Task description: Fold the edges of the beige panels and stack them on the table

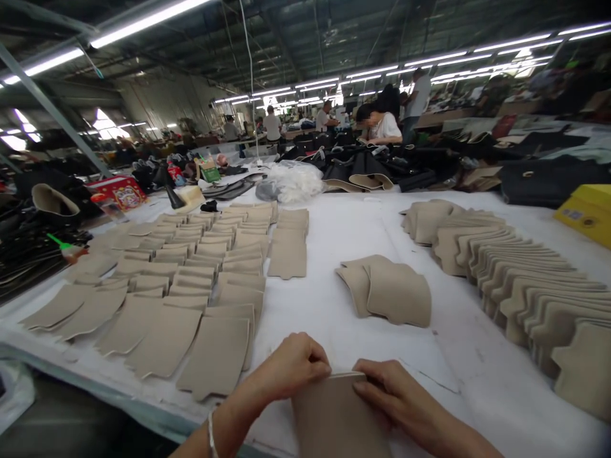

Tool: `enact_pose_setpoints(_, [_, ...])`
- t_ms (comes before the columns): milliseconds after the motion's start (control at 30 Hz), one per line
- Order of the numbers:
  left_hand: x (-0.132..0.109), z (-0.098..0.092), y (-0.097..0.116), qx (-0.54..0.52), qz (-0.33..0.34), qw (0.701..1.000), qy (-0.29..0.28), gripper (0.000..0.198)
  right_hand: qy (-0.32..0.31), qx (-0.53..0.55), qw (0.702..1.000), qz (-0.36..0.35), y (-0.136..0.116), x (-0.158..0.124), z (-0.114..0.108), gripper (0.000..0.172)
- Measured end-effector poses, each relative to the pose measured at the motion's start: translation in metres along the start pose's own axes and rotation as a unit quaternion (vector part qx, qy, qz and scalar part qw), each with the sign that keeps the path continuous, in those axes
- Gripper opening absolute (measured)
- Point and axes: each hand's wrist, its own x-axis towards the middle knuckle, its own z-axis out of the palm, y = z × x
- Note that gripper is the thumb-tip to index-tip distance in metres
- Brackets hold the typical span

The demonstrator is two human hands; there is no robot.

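Observation:
At the front edge of the white-topped table, my left hand (298, 362) and my right hand (389, 391) both grip the far edge of a beige leather-like panel (338, 420). Thumbs and fingers pinch it near its two upper corners. The lower part of this panel runs out of view at the bottom. Just beyond my hands lie a few overlapping beige panels (398, 289) with curved edges. Rows of similar panels (219, 350) overlap on the left, and a long fanned row (529, 286) stretches along the right.
The white table (353, 222) carries a bundle of clear plastic (291, 181) and dark bag pieces (367, 165) at the back. A yellow box (587, 213) stands far right, a red box (119, 191) back left. A green-handled brush (62, 243) is at the left edge. People work beyond.

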Motion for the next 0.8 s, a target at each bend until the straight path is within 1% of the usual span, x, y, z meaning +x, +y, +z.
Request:
enact_pose_setpoints(100, [-0.003, 0.009, -0.009, -0.077, -0.004, 0.994, -0.083, 0.017, -0.029, 0.035, 0.999, 0.012, 0.005, -0.009, 0.009, 0.030])
enact_pose_setpoints(167, [-0.007, 0.013, -0.012, -0.120, -0.015, 0.986, -0.115, 0.019, -0.042, 0.061, 0.997, 0.025, 0.010, -0.015, 0.015, 0.029])
enact_pose_setpoints(233, [-0.010, 0.017, -0.013, -0.160, -0.038, 0.977, -0.135, 0.020, -0.048, 0.060, 0.997, 0.030, 0.013, -0.020, 0.019, 0.029])
enact_pose_setpoints(367, [-0.013, 0.024, -0.020, -0.230, -0.091, 0.955, -0.164, 0.027, -0.045, 0.006, 0.999, 0.024, 0.010, -0.025, 0.022, 0.031])
enact_pose_setpoints(500, [-0.015, 0.031, -0.027, -0.262, -0.119, 0.941, -0.175, 0.028, -0.044, -0.028, 0.998, 0.041, 0.005, -0.029, 0.024, 0.031])
enact_pose_setpoints(533, [-0.016, 0.032, -0.027, -0.266, -0.123, 0.940, -0.176, 0.027, -0.031, -0.045, 0.998, 0.032, 0.003, -0.031, 0.025, 0.029])
enact_pose_setpoints(600, [-0.016, 0.035, -0.027, -0.272, -0.128, 0.937, -0.179, 0.024, 0.010, -0.099, 0.995, -0.017, -0.001, -0.034, 0.027, 0.022])
enact_pose_setpoints(633, [-0.016, 0.036, -0.027, -0.276, -0.131, 0.935, -0.178, 0.023, 0.030, -0.132, 0.990, -0.048, -0.004, -0.035, 0.028, 0.022])
enact_pose_setpoints(667, [-0.015, 0.037, -0.027, -0.279, -0.133, 0.935, -0.176, 0.023, 0.042, -0.165, 0.982, -0.077, -0.007, -0.036, 0.029, 0.026])
enact_pose_setpoints(733, [-0.013, 0.039, -0.026, -0.286, -0.136, 0.933, -0.167, 0.024, 0.039, -0.221, 0.968, -0.115, -0.013, -0.038, 0.032, 0.031])
enact_pose_setpoints(800, [-0.012, 0.041, -0.026, -0.293, -0.138, 0.933, -0.155, 0.026, 0.033, -0.258, 0.957, -0.127, -0.016, -0.038, 0.036, 0.033])
